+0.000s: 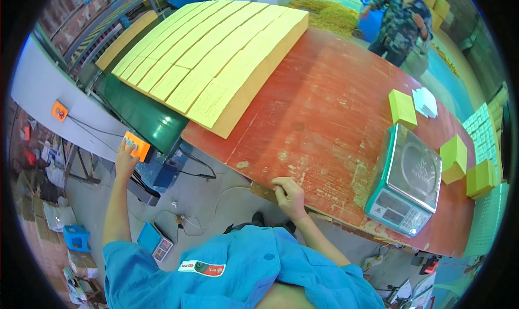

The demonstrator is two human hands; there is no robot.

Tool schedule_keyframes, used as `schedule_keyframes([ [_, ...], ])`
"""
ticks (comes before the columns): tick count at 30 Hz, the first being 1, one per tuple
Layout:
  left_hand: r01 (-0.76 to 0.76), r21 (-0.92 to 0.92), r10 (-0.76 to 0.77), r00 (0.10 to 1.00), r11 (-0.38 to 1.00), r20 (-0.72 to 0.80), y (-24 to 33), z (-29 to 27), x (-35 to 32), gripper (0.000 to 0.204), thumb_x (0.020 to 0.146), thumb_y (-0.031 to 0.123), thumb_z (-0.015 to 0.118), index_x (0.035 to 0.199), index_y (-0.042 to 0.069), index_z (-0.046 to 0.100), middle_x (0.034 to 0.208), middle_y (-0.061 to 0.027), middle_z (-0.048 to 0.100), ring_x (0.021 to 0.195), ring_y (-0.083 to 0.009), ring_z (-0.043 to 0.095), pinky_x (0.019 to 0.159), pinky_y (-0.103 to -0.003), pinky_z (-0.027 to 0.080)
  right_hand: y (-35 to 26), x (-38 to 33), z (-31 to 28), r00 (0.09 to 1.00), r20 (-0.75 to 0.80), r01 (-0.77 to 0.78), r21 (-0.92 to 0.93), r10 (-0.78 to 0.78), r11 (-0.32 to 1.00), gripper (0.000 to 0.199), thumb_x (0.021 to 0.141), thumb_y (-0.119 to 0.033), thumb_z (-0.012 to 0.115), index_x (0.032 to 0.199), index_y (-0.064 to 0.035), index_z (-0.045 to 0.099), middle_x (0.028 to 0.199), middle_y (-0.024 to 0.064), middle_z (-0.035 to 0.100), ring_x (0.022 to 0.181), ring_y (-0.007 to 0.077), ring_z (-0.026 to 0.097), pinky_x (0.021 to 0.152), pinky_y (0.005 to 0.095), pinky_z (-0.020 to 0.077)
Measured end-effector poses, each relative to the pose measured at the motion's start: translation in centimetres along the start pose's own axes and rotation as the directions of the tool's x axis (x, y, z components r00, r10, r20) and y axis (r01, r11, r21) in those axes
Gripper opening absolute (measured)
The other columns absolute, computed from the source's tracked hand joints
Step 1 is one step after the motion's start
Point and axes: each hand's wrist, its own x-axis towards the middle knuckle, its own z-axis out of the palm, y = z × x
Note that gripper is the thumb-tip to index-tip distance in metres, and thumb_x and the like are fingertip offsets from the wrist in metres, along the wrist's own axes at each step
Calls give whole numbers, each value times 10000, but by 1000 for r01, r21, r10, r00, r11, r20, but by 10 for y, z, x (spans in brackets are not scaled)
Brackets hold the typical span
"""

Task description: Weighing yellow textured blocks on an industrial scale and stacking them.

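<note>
Yellow rows [216, 55] of long, thick slab form, matt and finely rough on top, narrow seams between them, smoother orange-tan on the near-right side wall; they lie at the left end of a red tabletop [319, 103], their left part over a glossy green belt [141, 112]. Tabletop paint scuffed, worn pale in patches. To the right, a scale [413, 171] with a shiny metal pan and teal-and-white housing; near it, yellow blocks [402, 109] with squared edges and a flat white stack [425, 102]. The rows cover whatever lies beneath them; a co-worker [403, 22] at the far side is cut off at the top. Left hand [127, 156] is on an orange control box [140, 148], beside the belt's near end; fingers reach over its round buttons, partly masking them. Spread of these fingers, and whether any button is pressed: cannot tell. Right hand [291, 196] rests at the tabletop's near edge, fingers curled in toward the palm; underside hidden, nothing visible in the grasp.
</note>
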Motion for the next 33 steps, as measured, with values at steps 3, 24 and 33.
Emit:
schedule_keyframes([
  [3,28,33,-29,999,999,31,-8,1,5,494,679,145,705,1170,105,668,1476,-160,413,1308,-342,448,1059,-403,398,-3,1,-7,996,86,-36,85,29,996,146,824,45,586,932,-12,666,883,123,669,754,218,652,669,301,513],
  [24,39,-55,-31,990,998,141,-19,7,17,466,687,94,649,1149,41,658,1284,-209,561,1198,-376,528,1013,-405,425,-4,-2,-14,976,180,-150,159,121,976,121,825,32,590,918,-11,653,879,117,653,753,222,647,670,302,510],
  [33,-55,-116,61,997,992,43,-54,14,16,503,697,118,688,1193,54,642,1353,-232,512,1250,-380,493,1054,-400,394,2,-5,0,995,87,-55,61,50,997,139,815,33,586,919,-21,663,852,114,646,741,200,647,659,297,511],
])
